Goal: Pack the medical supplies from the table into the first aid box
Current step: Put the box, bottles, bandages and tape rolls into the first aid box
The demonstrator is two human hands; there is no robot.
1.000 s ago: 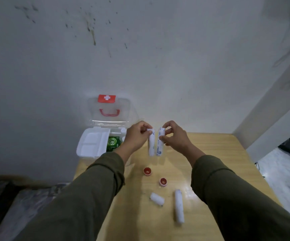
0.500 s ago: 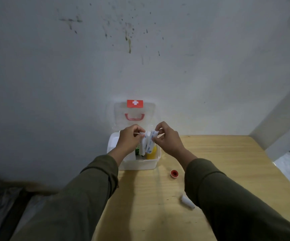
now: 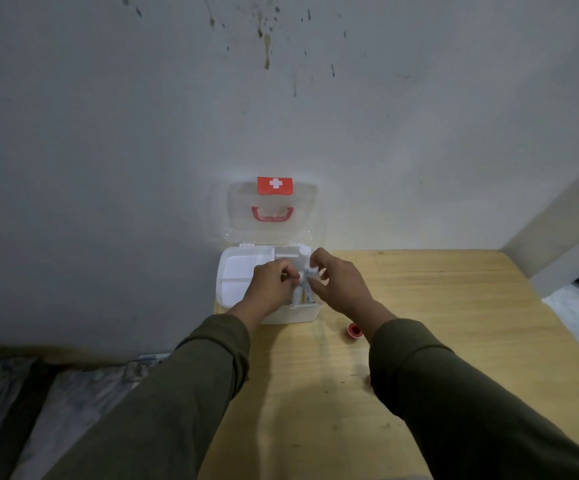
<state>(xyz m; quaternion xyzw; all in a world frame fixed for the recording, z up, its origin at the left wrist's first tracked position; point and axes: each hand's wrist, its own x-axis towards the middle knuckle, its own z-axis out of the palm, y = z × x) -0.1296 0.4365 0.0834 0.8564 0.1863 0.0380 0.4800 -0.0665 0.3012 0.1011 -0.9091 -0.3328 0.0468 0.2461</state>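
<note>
The white first aid box (image 3: 302,315) stands open at the table's far left corner, its clear lid (image 3: 307,220) with a red cross label leaning on the wall. A white tray (image 3: 238,271) fills the box's left part. My left hand (image 3: 270,284) and my right hand (image 3: 336,284) are over the box's right part, each pinching a white bandage roll (image 3: 304,274); the rolls point down into the box. A small red-capped jar (image 3: 353,330) sits on the table just right of the box, beside my right wrist.
The wooden table (image 3: 454,323) runs to the right and toward me. A grey wall (image 3: 142,150) rises directly behind the box. Left of the table, the floor holds grey sheeting (image 3: 56,403). My sleeves hide part of the near table.
Both hands carried the two white rolls from mid-table to the box and lowered them into its right part. The view shifted left, so other items on the table are now hidden by my arms.
</note>
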